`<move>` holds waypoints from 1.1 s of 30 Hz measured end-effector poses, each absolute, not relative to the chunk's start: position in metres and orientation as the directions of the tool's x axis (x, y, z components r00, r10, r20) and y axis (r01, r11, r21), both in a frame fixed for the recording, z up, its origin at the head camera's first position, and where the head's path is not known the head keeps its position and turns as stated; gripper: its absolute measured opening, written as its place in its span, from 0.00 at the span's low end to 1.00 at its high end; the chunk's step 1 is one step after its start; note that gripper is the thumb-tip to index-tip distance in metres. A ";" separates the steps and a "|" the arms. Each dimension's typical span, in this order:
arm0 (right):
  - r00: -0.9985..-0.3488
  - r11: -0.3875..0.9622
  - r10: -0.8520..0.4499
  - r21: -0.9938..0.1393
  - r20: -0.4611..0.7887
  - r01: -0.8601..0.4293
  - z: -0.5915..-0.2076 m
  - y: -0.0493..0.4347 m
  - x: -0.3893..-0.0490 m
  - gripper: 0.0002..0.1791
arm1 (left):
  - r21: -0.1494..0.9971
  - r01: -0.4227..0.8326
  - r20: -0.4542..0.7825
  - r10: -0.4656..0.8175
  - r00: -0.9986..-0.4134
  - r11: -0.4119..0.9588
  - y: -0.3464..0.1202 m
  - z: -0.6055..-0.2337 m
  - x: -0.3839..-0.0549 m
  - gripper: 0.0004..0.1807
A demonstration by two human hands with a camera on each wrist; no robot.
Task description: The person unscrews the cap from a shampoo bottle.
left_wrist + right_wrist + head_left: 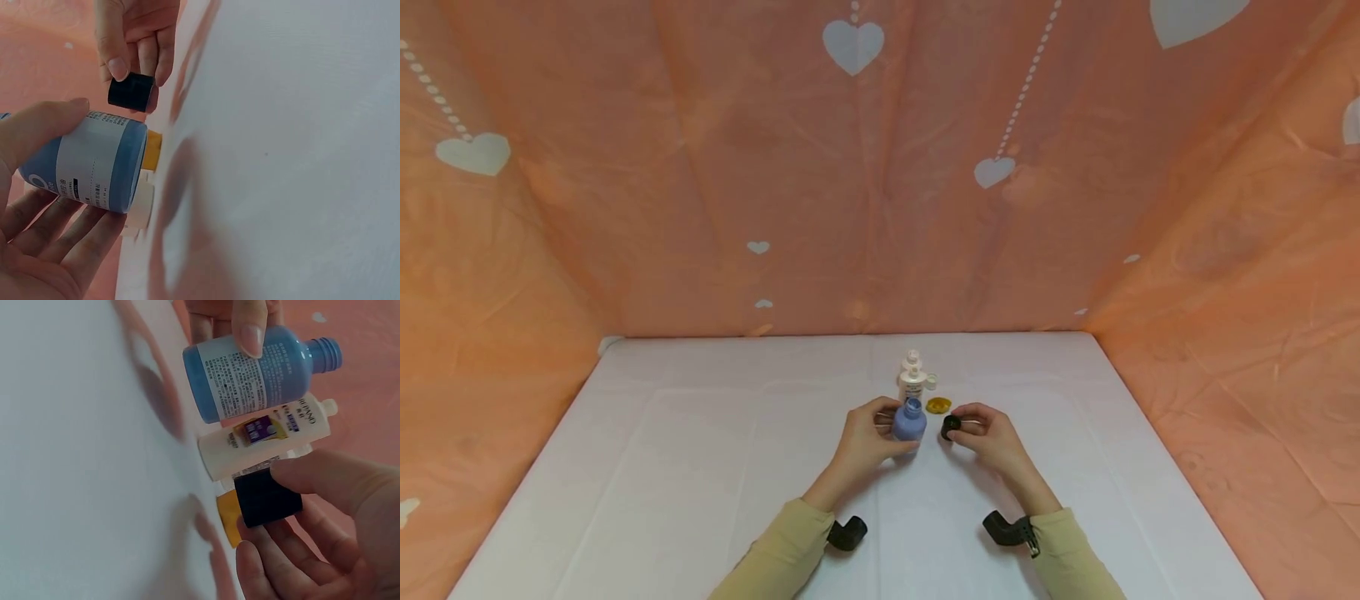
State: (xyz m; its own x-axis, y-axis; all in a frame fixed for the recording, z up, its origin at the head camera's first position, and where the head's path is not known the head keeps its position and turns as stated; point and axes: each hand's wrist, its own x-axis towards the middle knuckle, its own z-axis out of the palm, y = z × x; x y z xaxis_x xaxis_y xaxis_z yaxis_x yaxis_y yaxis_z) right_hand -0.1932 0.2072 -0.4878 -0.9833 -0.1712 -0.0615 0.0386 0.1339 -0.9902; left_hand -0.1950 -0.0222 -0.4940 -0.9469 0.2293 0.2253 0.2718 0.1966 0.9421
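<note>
My left hand (874, 429) grips a blue bottle (910, 423) with a white printed label; its threaded neck (326, 355) is uncovered. The bottle's base appears held just off the table, and its shadow falls beside it. To the right, my right hand (992, 433) pinches a black cap (269, 497) between thumb and fingers, apart from the bottle. Behind the blue bottle stands a white bottle (265, 439) with a purple and gold label. A yellow cap (938, 405) lies on the table near the right hand.
Another white bottle (912, 360) stands farther back, partly hidden. A small white flip lid (932, 381) shows beside the nearer white bottle. Everything is on a white-covered table (700, 467), enclosed by orange cloth (775, 167) with white hearts.
</note>
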 end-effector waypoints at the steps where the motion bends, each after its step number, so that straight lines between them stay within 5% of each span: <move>1: -0.984 0.139 -0.168 -0.990 -0.058 0.034 -0.489 0.207 -0.194 0.19 | 0.943 0.272 0.226 0.229 -0.947 0.193 -0.022 -0.495 -0.196 0.29; 13: -0.990 0.376 -0.141 -0.924 0.014 -0.066 -0.499 0.206 -0.203 0.16 | 0.952 0.240 0.201 0.207 -0.958 0.188 -0.015 -0.507 -0.199 0.29; 33: -0.989 0.436 -0.149 -0.896 0.014 -0.079 -0.502 0.203 -0.203 0.16 | 0.959 0.228 0.191 0.216 -0.958 0.166 -0.009 -0.511 -0.202 0.31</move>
State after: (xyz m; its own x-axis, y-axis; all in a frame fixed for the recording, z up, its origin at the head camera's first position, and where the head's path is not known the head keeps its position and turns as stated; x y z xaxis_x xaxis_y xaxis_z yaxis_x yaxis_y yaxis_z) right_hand -0.2031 0.2028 -0.5021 -0.9887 -0.1489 0.0142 -0.0786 0.4363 -0.8964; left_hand -0.2023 -0.0090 -0.5106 -0.9575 0.2165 0.1905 0.2284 0.1662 0.9593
